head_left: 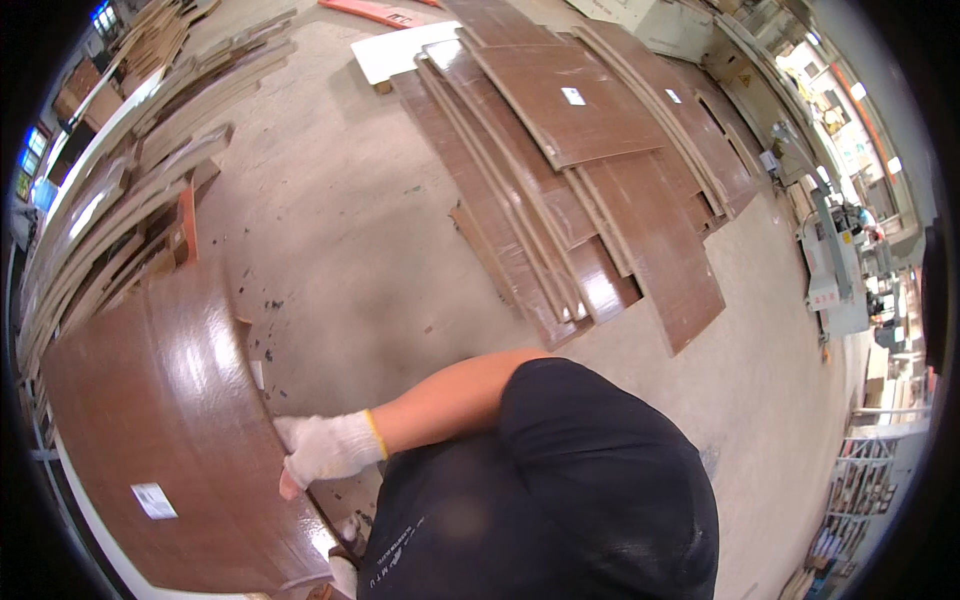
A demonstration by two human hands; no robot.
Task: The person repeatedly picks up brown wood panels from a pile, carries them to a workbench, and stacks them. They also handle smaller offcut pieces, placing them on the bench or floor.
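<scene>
A large glossy brown board (140, 400) with a white label (154, 501) fills the lower left. My right hand (325, 450), in a white knitted glove with a yellow cuff edge, reaches across to the left and grips the board's near long edge. Its thumb shows along the edge, while the other fingers are partly hidden. Lower on that same edge is my left hand (344, 574), also gloved, closed at the board's corner. My black-clothed torso and arm hide most of it. Part of the board bends visibly in the fisheye picture.
More brown boards (610, 110) lie in overlapping stacks on the concrete floor ahead. Long wooden panels (150, 180) are piled at the far left, above the held board. A grey machine (835, 270) stands at the right. An orange-red pallet jack (375, 12) shows at the top.
</scene>
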